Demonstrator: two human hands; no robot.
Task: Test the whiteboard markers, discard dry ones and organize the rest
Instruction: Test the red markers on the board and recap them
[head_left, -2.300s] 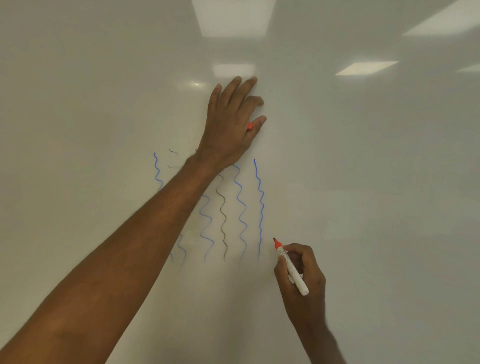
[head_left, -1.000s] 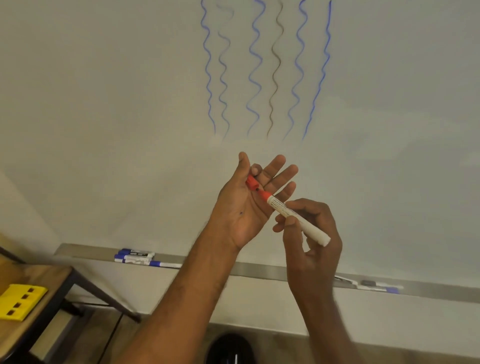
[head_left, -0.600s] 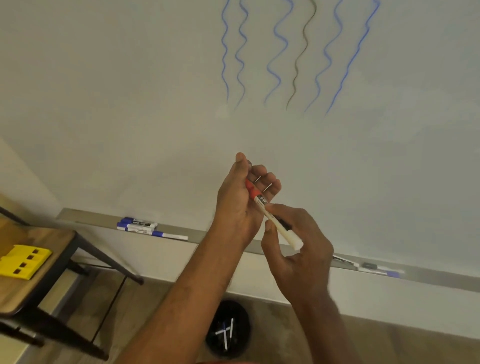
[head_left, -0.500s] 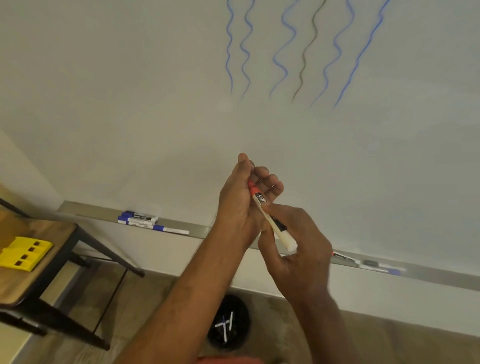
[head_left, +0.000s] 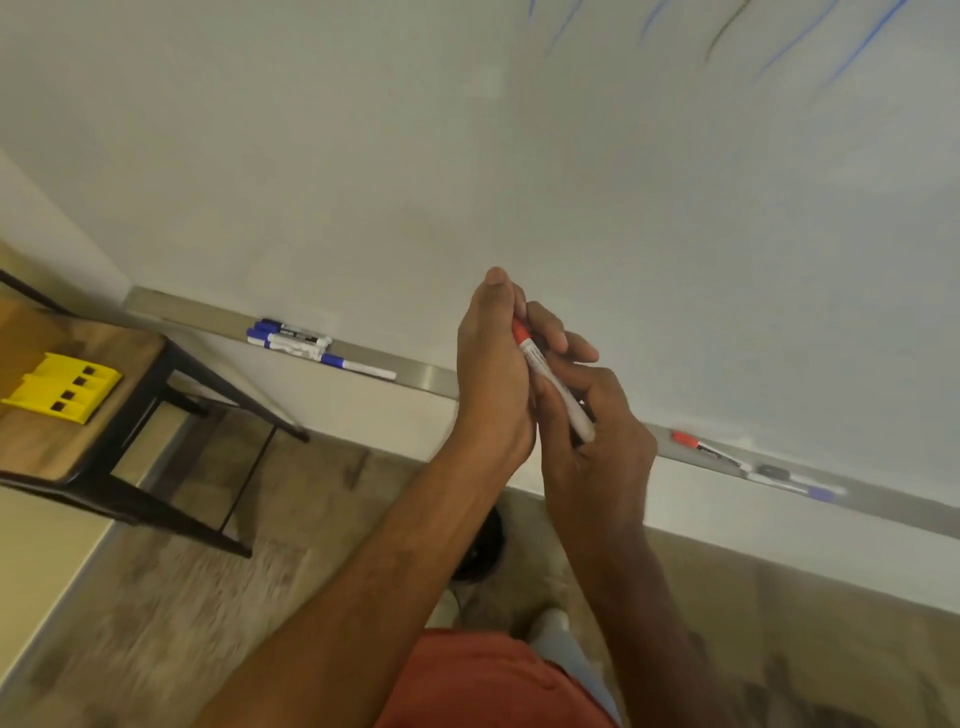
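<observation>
A white marker with a red cap (head_left: 550, 382) is held between both hands in front of the whiteboard (head_left: 467, 156). My left hand (head_left: 493, 374) curls round its red cap end. My right hand (head_left: 592, 436) grips the white barrel lower down. Three blue markers (head_left: 301, 343) lie together on the metal tray (head_left: 431, 375) to the left. On the tray's right part lie a red-capped marker (head_left: 696, 446) and a blurred blue one (head_left: 810, 489).
A wooden table with black legs (head_left: 78, 415) stands at the left with a yellow holder (head_left: 60, 387) on it. A black bin (head_left: 480, 545) sits on the floor under my arms, mostly hidden. Wavy blue test lines (head_left: 857, 47) show at the board's top.
The red cap went from loose in my left hand onto the marker's tip. Both hands have stayed together on the marker while the view swung down and left.
</observation>
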